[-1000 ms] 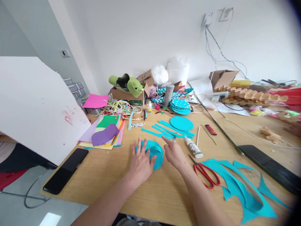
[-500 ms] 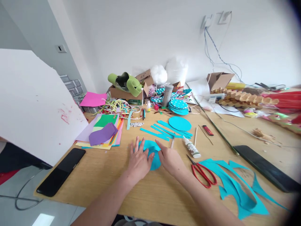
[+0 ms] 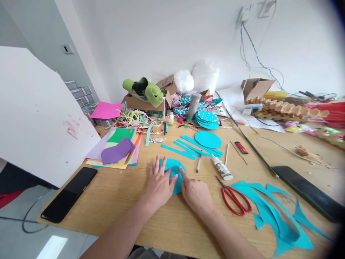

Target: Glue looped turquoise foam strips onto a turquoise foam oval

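Observation:
A blue disc of paper or foam sheet point(image 3: 176, 164) lies on the table in front of me. My left hand point(image 3: 159, 181) rests flat across its left half, fingers spread, covering part of it. At the disc's right side, my right hand point(image 3: 195, 190) touches the surface with an outstretched index finger; the other fingers are curled, and I see nothing held in them. Beyond my hands are narrow blue strips point(image 3: 178, 151), a second blue disc point(image 3: 208, 139) and a pen point(image 3: 198, 162). A white glue bottle point(image 3: 222, 168) lies to the right, near red-handled scissors point(image 3: 234, 199).
Blue offcuts point(image 3: 275, 212) and a dark phone-like slab point(image 3: 309, 190) lie at right. A black phone point(image 3: 69, 194) is near the left edge, below stacked coloured sheets point(image 3: 118, 151). A grey flask point(image 3: 193, 106) stands at the back beside patterned discs point(image 3: 207, 118). A long stick point(image 3: 248, 144) runs diagonally.
The right index finger has moved down and the other fingers have shifted slightly. A raised blue fold between the hands is now flat. The left hand stays on the disc.

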